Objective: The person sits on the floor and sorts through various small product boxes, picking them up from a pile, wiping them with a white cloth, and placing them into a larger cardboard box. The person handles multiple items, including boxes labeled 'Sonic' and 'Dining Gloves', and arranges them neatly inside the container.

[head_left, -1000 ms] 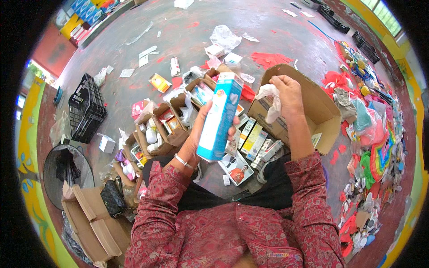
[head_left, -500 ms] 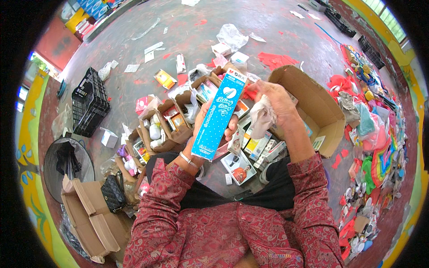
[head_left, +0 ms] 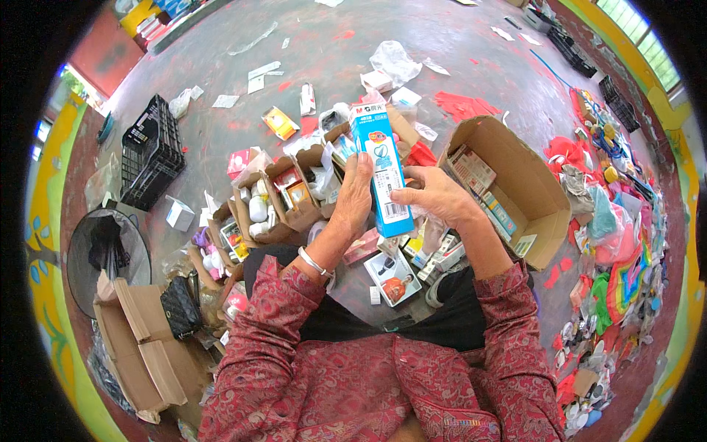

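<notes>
As seen from above, floor: grey, stained red, strewn with scraps.
Carton: brown, gaping open, right of the hands, with packs inside.
Box: long, slim, straight-edged; bright blue, with white at one end, a small red-and-orange emblem, a pale heart shape and a white panel on the broad face.
Box's place: held up off the floor between both hands, in front of the body, left of the carton.
Left hand: gripping the left side, thumb stretched along the edge; other fingers mostly hidden behind, spread impossible to judge.
Right hand: pinching the right side, thumb across the face, forefinger bent above; remaining fingers out of sight.
Long axis: running outward from the body, leaning slightly left at the far end.
Far end: white, pointing away from the body, well beyond both thumbs.
Near end: blue, toward the lap.
Barcode: black on white, just below the right thumb.
</notes>
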`<action>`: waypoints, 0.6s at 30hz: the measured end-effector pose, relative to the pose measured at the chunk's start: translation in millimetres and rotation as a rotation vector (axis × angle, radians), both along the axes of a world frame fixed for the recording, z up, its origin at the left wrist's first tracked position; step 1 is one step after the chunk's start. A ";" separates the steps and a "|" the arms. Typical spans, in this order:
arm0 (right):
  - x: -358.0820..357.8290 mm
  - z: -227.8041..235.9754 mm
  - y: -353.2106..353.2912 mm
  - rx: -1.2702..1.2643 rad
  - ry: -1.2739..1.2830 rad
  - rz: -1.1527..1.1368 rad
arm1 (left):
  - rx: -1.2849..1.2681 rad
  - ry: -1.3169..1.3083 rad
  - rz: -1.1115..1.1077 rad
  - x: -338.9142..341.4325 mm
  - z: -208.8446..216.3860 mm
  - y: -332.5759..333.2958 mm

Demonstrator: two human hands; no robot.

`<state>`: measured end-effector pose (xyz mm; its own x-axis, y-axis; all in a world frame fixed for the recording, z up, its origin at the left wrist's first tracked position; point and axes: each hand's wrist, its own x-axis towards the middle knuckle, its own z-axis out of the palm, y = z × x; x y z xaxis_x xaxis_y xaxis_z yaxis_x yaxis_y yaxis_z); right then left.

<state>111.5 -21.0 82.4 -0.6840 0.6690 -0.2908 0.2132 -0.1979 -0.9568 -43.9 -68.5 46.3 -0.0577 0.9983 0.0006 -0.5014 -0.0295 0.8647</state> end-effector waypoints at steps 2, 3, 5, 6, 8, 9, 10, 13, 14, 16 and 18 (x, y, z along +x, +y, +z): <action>1.5 -0.7 0.9 0.021 -0.017 -0.021 | -0.059 -0.129 -0.083 -1.2 8.2 -1.8; 2.4 -2.2 0.3 0.025 -0.027 -0.029 | -0.094 -0.195 -0.121 -1.0 11.9 -4.1; 2.7 -1.8 2.0 0.057 -0.031 -0.029 | -0.135 -0.286 -0.128 1.8 20.2 -4.7; 1.9 -3.0 3.6 0.062 -0.024 -0.024 | -0.122 -0.264 -0.119 0.2 17.5 -3.0; 0.0 0.4 -1.4 0.054 -0.011 -0.023 | -0.096 -0.265 -0.133 -3.9 10.8 -2.1; -0.5 0.3 -1.6 0.059 -0.016 -0.024 | -0.092 -0.246 -0.132 -4.8 8.4 -0.7; -0.3 -0.3 -1.0 0.065 -0.020 -0.026 | -0.087 -0.226 -0.132 -5.3 6.1 0.1; 3.3 -3.7 3.7 0.036 0.015 -0.030 | -0.077 -0.268 -0.150 -7.1 10.3 0.0; 4.5 -2.4 2.1 -0.025 0.060 -0.046 | -0.072 -0.271 -0.153 -6.9 14.0 -0.5; 5.5 2.9 0.4 -0.066 0.101 -0.049 | -0.075 -0.348 -0.197 -11.0 19.8 -3.0; 5.4 8.7 0.3 -0.029 0.092 -0.024 | -0.092 -0.395 -0.250 -14.3 15.0 -1.5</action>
